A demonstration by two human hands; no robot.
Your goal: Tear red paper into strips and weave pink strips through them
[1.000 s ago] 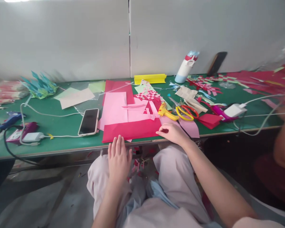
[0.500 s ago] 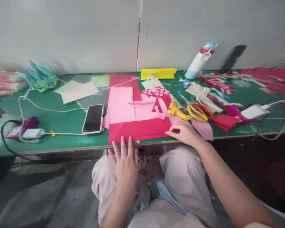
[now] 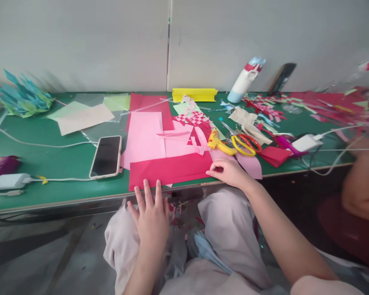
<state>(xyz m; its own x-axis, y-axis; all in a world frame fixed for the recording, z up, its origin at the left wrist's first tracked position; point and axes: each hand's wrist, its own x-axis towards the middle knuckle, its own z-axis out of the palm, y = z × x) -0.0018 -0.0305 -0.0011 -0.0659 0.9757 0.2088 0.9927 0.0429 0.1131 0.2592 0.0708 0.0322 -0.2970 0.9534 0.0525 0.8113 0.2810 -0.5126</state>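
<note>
Red paper strip (image 3: 169,170) along near edge of green table (image 3: 64,157), overlapping pink sheets (image 3: 144,135); left hand (image 3: 150,221) at strip's near left edge, fingers spread apart; right hand (image 3: 229,172) at near right corner, thumb and forefinger pinched on strip; yellow glue gun (image 3: 219,144) just beyond right hand; phone (image 3: 106,157) left.

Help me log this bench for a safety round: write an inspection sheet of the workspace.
Surface: green tabletop, partly covered by paper.
Work things: red sheet at the near edge, overlapping pink sheets.
Clutter: phone, yellow glue gun, scissors, woven strips, bottle.
Hands: left spread at the red sheet's near edge; right pinching its right end.
Cables: white cable from charger toward phone; connection unclear.
Surroundings: wall panels behind; another person's arm at right; floor scraps.
</note>
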